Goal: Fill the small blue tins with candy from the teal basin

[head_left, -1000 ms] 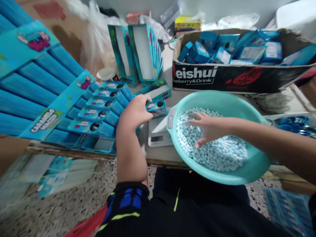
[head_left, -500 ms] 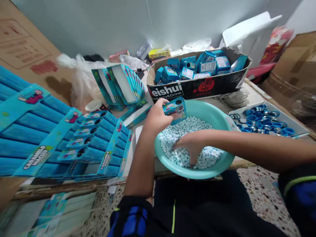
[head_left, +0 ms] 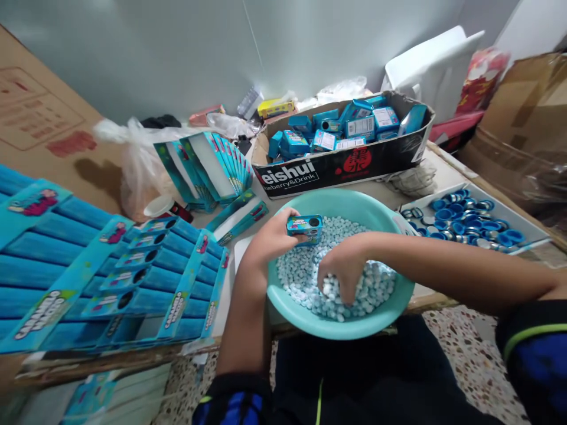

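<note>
My left hand [head_left: 270, 237] grips a small turquoise candy box [head_left: 305, 229] above the bowl's near-left interior. My right hand [head_left: 345, 268] is pushed down into a heap of pale blue and white candies [head_left: 301, 277], its fingers curled among them. The candies fill the floor of a round turquoise plastic basin [head_left: 341, 326], which sits on the table in front of me. The box's round window faces up, and its contents are hidden.
Blue display trays of candy boxes [head_left: 133, 277] cover the left side. Behind the basin stands a black-printed cardboard carton [head_left: 336, 168] of blue boxes. A tray of blue bottle caps [head_left: 469, 221] lies to the right. A plastic bag [head_left: 139, 168] and stacked cartons [head_left: 204, 168] stand at the back left.
My left hand has lowered the box and turned it flatter over the basin. My right hand has curled deeper into the candies. The view has shifted slightly, moving the scene down and left.
</note>
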Demonstrator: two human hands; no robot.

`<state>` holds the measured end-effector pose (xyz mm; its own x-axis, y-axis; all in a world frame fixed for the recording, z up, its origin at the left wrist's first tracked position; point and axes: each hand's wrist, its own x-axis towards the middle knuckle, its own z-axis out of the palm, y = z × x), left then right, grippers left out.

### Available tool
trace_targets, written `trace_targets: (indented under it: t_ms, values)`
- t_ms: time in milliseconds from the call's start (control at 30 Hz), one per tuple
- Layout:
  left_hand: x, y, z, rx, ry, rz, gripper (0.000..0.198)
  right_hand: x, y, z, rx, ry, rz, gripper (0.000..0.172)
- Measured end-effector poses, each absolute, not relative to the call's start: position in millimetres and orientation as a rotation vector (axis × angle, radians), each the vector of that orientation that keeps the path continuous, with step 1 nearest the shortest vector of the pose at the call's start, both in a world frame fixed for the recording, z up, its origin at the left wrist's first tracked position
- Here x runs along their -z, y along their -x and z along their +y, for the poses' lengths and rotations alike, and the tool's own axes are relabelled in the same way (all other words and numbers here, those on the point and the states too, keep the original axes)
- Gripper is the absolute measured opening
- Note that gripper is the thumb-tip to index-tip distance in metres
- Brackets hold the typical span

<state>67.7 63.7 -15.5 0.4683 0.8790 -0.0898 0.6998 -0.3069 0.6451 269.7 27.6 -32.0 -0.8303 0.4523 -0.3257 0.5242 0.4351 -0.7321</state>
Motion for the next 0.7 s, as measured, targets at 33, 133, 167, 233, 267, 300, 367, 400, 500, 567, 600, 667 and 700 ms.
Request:
trace_targets:
  t_ms: [33, 133, 167, 233, 267, 300, 367, 400, 500, 567, 600, 667, 700]
  values:
    - [15.5, -68.0, 63.8, -0.372, -2.107, 1.299, 0.036, 24.7, -276.2, 30.8, 1.470, -0.759, 2.536, 0.032]
    - [14.1, -68.9, 63.5, -0.370, -2.150, 1.254, 0.035, 6.6, -291.1, 40.2, 1.827, -0.686, 2.570, 0.013]
    - [13.5, -69.2, 63.1, -0.372, -2.159, 1.234, 0.035, 3.7, -293.4, 42.6, 1.946, -0.778, 2.622, 0.014]
    - [12.8, -69.7, 62.0, -0.389, -2.158, 1.197, 0.035, 3.5, -293.3, 46.0, 2.164, -1.034, 2.680, 0.021]
    - [13.0, -69.9, 61.4, -0.401, -2.152, 1.184, 0.036, 5.7, -291.4, 47.2, 2.264, -1.160, 2.687, 0.025]
    - [13.6, -69.9, 60.7, -0.415, -2.146, 1.175, 0.036, 8.8, -288.6, 48.2, 2.350, -1.268, 2.689, 0.028]
    - [16.0, -69.8, 59.4, -0.438, -2.145, 1.154, 0.038, 15.7, -281.3, 49.8, 2.485, -1.448, 2.686, 0.034]
    - [17.5, -69.7, 58.8, -0.445, -2.149, 1.137, 0.040, 18.7, -277.4, 50.4, 2.537, -1.524, 2.678, 0.036]
    - [21.1, -69.3, 57.9, -0.458, -2.170, 1.060, 0.045, 24.8, -267.3, 51.6, 2.634, -1.652, 2.681, 0.042]
    - [21.8, -69.2, 57.8, -0.457, -2.182, 1.005, 0.052, 27.5, -263.5, 51.8, 2.669, -1.639, 2.731, 0.042]
    - [21.5, -69.2, 57.9, -0.457, -2.185, 0.982, 0.056, 28.8, -262.6, 51.9, 2.669, -1.618, 2.764, 0.042]
    - [20.2, -69.2, 57.8, -0.452, -2.186, 0.947, 0.060, 31.9, -262.6, 52.4, 2.640, -1.581, 2.820, 0.041]
    - [19.4, -69.2, 57.6, -0.454, -2.186, 0.938, 0.061, 33.5, -263.1, 52.7, 2.616, -1.570, 2.838, 0.040]
